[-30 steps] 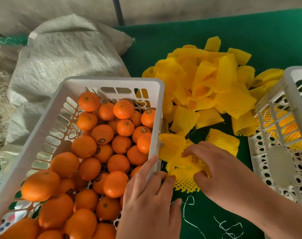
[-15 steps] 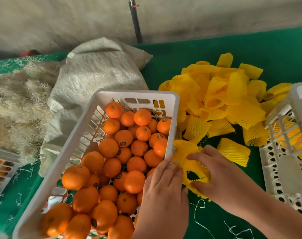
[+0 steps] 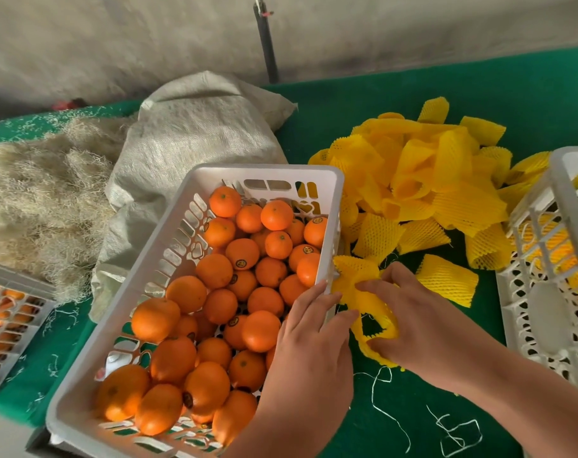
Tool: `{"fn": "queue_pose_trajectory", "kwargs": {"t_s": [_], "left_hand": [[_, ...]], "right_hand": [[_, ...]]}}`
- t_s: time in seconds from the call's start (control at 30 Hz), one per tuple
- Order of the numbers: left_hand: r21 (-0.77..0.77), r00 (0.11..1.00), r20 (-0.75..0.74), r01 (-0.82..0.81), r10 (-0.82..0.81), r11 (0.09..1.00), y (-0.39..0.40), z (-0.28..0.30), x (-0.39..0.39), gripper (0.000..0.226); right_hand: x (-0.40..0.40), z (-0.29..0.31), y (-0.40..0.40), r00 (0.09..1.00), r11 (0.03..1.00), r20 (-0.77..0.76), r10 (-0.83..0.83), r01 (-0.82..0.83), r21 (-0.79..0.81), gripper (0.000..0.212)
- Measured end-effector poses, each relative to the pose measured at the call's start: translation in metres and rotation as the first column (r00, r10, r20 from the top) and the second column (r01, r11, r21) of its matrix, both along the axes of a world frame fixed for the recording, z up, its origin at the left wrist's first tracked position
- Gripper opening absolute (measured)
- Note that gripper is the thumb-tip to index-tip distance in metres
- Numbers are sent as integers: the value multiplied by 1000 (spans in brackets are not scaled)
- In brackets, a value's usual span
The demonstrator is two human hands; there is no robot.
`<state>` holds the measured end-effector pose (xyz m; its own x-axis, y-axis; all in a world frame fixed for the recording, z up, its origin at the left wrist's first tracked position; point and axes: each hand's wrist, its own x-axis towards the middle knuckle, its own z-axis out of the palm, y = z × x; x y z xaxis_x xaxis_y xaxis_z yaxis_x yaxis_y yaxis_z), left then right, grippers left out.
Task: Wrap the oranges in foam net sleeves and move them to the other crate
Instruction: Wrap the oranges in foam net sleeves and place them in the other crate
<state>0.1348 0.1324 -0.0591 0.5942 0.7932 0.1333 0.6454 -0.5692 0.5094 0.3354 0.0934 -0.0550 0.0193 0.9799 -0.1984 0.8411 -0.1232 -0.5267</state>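
Lying nearest on the green desk (image 3: 396, 421), loose white threads (image 3: 456, 434) are seen beside the two forearms. The left hand (image 3: 309, 352) is laid over the near right rim of the white crate (image 3: 267, 171), its fingers stretched fairly straight towards the foam, with the tips touching it. The right hand (image 3: 416, 322) is closed on a yellow foam net sleeve (image 3: 363, 292): the grip is formed by thumb and curled fingers, clamped on the crumpled sleeve just beside the crate's right wall. Bare oranges (image 3: 221, 305), several bearing small dark stickers, are heaped inside this crate, none of them wrapped. A single flat sleeve (image 3: 446, 280) is set just right of the hands. At the right edge a second white crate (image 3: 545, 259) is seen, tilted, with yellow foam and orange colour visible through its slots. At the left edge part of a third crate (image 3: 6, 325) holding orange fruit is cut off by the frame. Farther back, a large pile of yellow sleeves (image 3: 423, 180) is spread over the desk between the two main crates. A grey woven sack (image 3: 198, 133) is slumped behind the full crate, with a mass of pale straw-like fibre (image 3: 43, 200) to its left. A dark pole (image 3: 266, 44) is stood against the far wall.
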Motion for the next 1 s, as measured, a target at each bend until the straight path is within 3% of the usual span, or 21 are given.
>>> {"fn": "queue_pose_trajectory", "kwargs": {"t_s": [0.33, 0.47, 0.57, 0.73, 0.87, 1.0], "left_hand": [[6, 973, 191, -134, 130, 991, -3, 15, -6, 22], [-56, 958, 194, -206, 213, 977, 12, 27, -18, 22], [-40, 965, 58, -256, 258, 966, 39, 26, -43, 26], [-204, 938, -267, -279, 221, 938, 69, 4, -83, 46], [-247, 898, -423, -239, 117, 939, 77, -20, -93, 66], [-253, 874, -483, -204, 60, 946, 82, -38, -94, 80]], "right_hand": [[0, -3, 0, 1000, 1000, -1, 6, -6, -26, 83], [2, -3, 0, 1000, 998, 9, 9, -8, -59, 84], [2, -1, -1, 1000, 998, -14, 6, -7, -63, 82], [0, 5, -1, 1000, 998, -12, 6, -7, -68, 80], [0, 7, -1, 1000, 998, -2, 8, -8, -62, 80], [2, 8, -1, 1000, 998, -6, 18, -19, -63, 82]]}}
